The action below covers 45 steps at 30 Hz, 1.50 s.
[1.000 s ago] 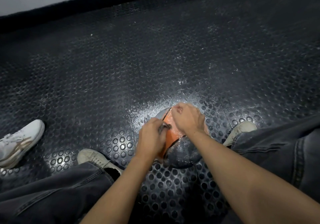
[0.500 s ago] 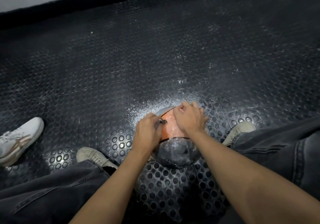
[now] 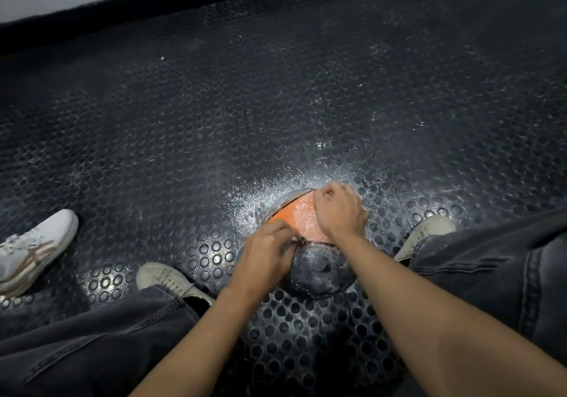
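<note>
1. Studded black rubber floor [image 3: 276, 105] is noted throughout, with a black skirting strip [image 3: 122, 3] far beyond the ball.
2. An orange-and-grey ball [image 3: 319, 269] is seen resting on the floor, between two beige shoes [image 3: 165, 280] that stand left and right of it.
3. White speckles [image 3: 254, 194] are spread on the floor around the far side of the ball.
4. The left hand [image 3: 267, 255] is laid on the left flank of the ball, and a small dark piece [image 3: 299, 241] is pinched in its fingertips and held against the seam.
5. The right hand [image 3: 337, 212] is pressed on the far top of the ball with its fingers curled; whether anything is gripped cannot be told.
6. Grey jeans [image 3: 92, 335] are seen nearer than the ball on both sides.
7. A white sneaker [image 3: 33, 243] is recorded well to the left of the ball.
</note>
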{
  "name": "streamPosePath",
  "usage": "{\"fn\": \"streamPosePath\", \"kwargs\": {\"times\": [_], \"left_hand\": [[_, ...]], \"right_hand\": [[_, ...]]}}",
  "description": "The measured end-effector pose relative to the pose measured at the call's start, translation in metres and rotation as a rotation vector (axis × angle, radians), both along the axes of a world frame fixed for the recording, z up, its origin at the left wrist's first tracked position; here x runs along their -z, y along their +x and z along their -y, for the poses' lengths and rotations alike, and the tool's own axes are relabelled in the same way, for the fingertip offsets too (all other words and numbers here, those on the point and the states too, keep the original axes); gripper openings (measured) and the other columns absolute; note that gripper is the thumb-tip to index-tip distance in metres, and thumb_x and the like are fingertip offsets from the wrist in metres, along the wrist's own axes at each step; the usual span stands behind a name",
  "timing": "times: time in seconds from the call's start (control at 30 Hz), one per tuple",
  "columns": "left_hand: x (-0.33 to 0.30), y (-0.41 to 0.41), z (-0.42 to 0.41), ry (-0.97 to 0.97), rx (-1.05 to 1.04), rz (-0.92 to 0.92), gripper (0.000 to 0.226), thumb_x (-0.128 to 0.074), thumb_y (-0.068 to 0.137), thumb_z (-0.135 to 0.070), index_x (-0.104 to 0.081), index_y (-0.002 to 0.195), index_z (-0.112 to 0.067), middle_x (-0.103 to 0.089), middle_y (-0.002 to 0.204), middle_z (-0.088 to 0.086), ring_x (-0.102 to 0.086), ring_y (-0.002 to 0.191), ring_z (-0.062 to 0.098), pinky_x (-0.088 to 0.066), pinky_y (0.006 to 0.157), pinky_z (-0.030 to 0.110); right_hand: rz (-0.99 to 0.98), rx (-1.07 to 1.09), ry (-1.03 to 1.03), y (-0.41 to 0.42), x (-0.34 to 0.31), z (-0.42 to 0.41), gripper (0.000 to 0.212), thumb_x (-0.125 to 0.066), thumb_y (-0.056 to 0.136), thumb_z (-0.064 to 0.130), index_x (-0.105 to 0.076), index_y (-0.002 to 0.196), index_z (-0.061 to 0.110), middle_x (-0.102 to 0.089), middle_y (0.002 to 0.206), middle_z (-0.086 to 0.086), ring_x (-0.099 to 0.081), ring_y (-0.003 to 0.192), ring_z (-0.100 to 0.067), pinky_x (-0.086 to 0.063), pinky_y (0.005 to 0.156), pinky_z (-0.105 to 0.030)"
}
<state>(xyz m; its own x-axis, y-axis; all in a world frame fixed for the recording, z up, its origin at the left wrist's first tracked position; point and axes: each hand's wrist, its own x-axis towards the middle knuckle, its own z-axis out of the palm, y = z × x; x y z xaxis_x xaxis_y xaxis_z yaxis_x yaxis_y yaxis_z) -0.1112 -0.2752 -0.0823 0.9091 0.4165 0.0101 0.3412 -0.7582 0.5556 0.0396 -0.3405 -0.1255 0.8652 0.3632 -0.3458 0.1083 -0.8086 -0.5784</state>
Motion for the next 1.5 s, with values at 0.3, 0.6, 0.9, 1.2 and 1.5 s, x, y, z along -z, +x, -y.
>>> {"fn": "streamPosePath", "kwargs": {"times": [0.3, 0.6, 0.9, 1.2, 1.5], "left_hand": [[0.000, -0.004, 0.002, -0.021, -0.095, -0.013, 0.014, -0.069, 0.085, -0.010, -0.074, 0.099, -0.011, -0.064, 0.092, -0.007, -0.053, 0.074, 0.001, -0.040, 0.069, 0.003], [0.005, -0.007, 0.003, -0.078, -0.217, 0.032, 0.010, -0.070, 0.085, -0.009, -0.075, 0.094, -0.011, -0.060, 0.087, -0.012, -0.050, 0.070, -0.006, -0.038, 0.073, -0.001], [0.003, -0.008, -0.001, -0.089, -0.231, 0.005, 0.013, -0.068, 0.087, -0.009, -0.074, 0.098, -0.012, -0.063, 0.090, -0.007, -0.053, 0.073, -0.003, -0.038, 0.074, -0.001], [0.003, -0.009, 0.002, -0.067, -0.256, 0.032, 0.011, -0.069, 0.086, -0.009, -0.075, 0.095, -0.010, -0.064, 0.087, -0.007, -0.048, 0.068, -0.007, -0.036, 0.069, -0.003], [0.009, -0.012, 0.004, -0.065, -0.180, 0.048, 0.013, -0.069, 0.085, -0.010, -0.074, 0.096, -0.012, -0.067, 0.090, -0.005, -0.056, 0.072, -0.001, -0.044, 0.070, 0.002]], "right_hand": [[0.029, 0.050, -0.044, -0.009, -0.002, -0.002, 0.022, -0.042, 0.095, 0.044, -0.052, 0.101, 0.025, -0.052, 0.113, 0.000, -0.050, 0.104, -0.022, -0.034, 0.100, -0.047], [0.034, 0.111, -0.083, -0.017, 0.001, -0.005, 0.028, -0.039, 0.096, 0.044, -0.054, 0.108, 0.024, -0.052, 0.121, -0.003, -0.048, 0.110, -0.024, -0.034, 0.100, -0.050], [0.191, -0.156, 0.063, -0.013, -0.001, 0.001, 0.017, -0.038, 0.101, 0.028, -0.052, 0.109, 0.026, -0.054, 0.105, 0.008, -0.052, 0.094, -0.012, -0.038, 0.100, -0.042], [0.109, 0.023, 0.027, -0.022, -0.003, 0.000, 0.023, -0.037, 0.102, 0.031, -0.050, 0.084, 0.024, -0.057, 0.095, 0.005, -0.053, 0.093, -0.017, -0.033, 0.100, -0.044], [0.076, 0.027, 0.055, -0.021, -0.003, 0.005, 0.020, -0.037, 0.101, 0.030, -0.048, 0.085, 0.023, -0.055, 0.100, 0.003, -0.050, 0.098, -0.019, -0.032, 0.102, -0.045]]}}
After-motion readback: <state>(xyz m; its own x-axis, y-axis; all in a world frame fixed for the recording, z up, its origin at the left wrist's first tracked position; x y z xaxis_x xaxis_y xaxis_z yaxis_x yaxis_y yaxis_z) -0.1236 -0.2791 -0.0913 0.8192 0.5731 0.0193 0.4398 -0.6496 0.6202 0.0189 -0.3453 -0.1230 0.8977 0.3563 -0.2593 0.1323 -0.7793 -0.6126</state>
